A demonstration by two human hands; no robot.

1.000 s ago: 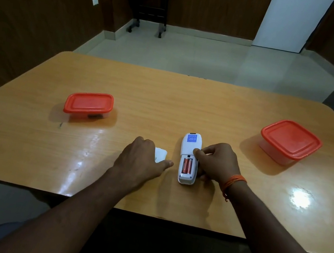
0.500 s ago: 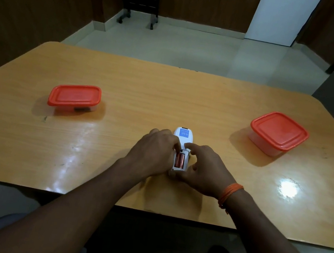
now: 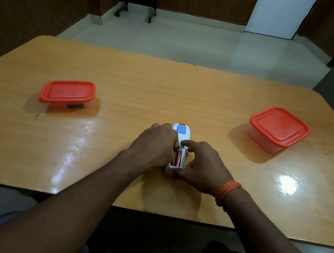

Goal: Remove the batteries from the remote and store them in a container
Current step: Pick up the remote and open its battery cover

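Near the table's (image 3: 40,180) front edge, we are clasping the remote (image 3: 181,130), left hand (image 3: 153,146) and right hand (image 3: 203,170) curled round it, judging it best to lever its seated batteries (image 3: 177,158) up end-first.

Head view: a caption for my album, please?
Left hand and right hand hold the opened white remote, an orange battery showing, between left container and right container.

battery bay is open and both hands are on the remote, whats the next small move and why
Probably lever one of the batteries up out of the bay with a left fingertip. They lie exposed in the open remote; the left hand grips its side beside the bay and the right hand holds it steady. The left container and right container have lids on, so storing comes later.
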